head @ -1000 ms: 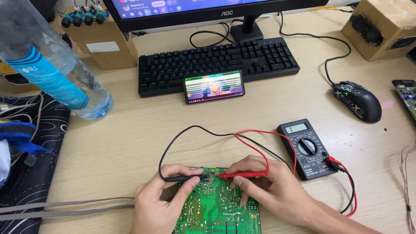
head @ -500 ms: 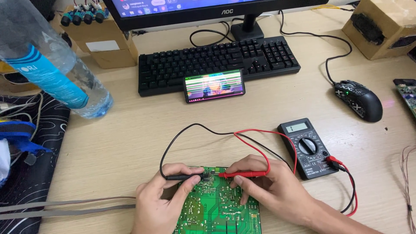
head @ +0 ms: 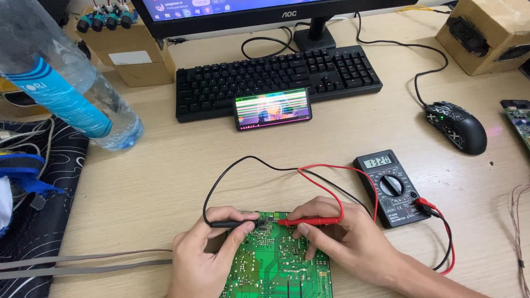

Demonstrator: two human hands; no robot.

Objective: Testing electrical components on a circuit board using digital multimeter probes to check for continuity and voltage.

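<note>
A green circuit board [head: 276, 265] lies on the wooden desk [head: 165, 176] at the near edge. My left hand [head: 201, 259] grips a black probe [head: 232, 224] whose tip touches the board's top edge. My right hand [head: 342, 243] grips a red probe [head: 309, 221], its tip meeting the board close to the black one. Black and red leads loop back to a black digital multimeter [head: 391, 187] at the right, whose display is lit.
A smartphone [head: 273, 108] leans against a black keyboard [head: 276, 77] under a monitor [head: 265, 11]. A black mouse [head: 457, 128] sits at the right, a clear water bottle [head: 66, 83] at the left, cardboard boxes [head: 486, 33] behind, a dark mat [head: 38, 221] at the left edge.
</note>
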